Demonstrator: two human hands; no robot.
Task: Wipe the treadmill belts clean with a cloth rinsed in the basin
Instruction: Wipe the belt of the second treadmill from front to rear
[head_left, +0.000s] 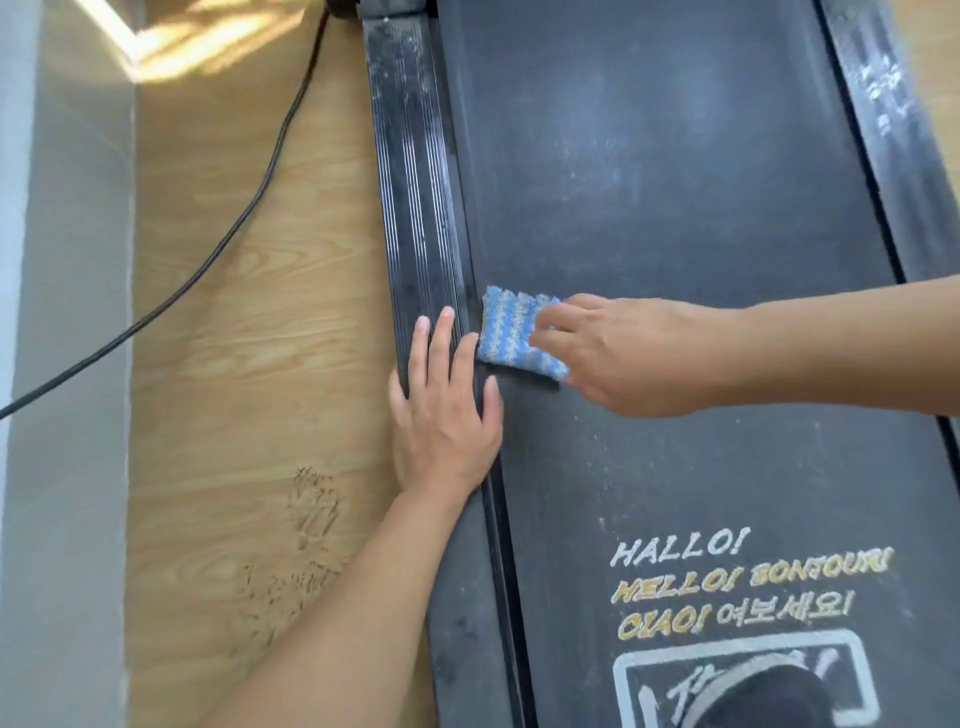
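A dark treadmill belt (675, 182) runs up the frame, dusty, with white and yellow lettering near the bottom. A folded blue-and-white striped cloth (511, 332) lies on the belt's left edge. My right hand (623, 353) reaches in from the right and presses on the cloth with straight fingers. My left hand (444, 410) rests flat, fingers spread, on the ribbed left side rail (415, 208), its thumb on the belt just below the cloth. No basin is in view.
A black power cable (249, 202) snakes across the wooden floor (249, 389) left of the treadmill. A grey wall (62, 364) borders the floor on the left. The right side rail (893, 130) shows dusty marks. Dirt smudges mark the floor near my left forearm.
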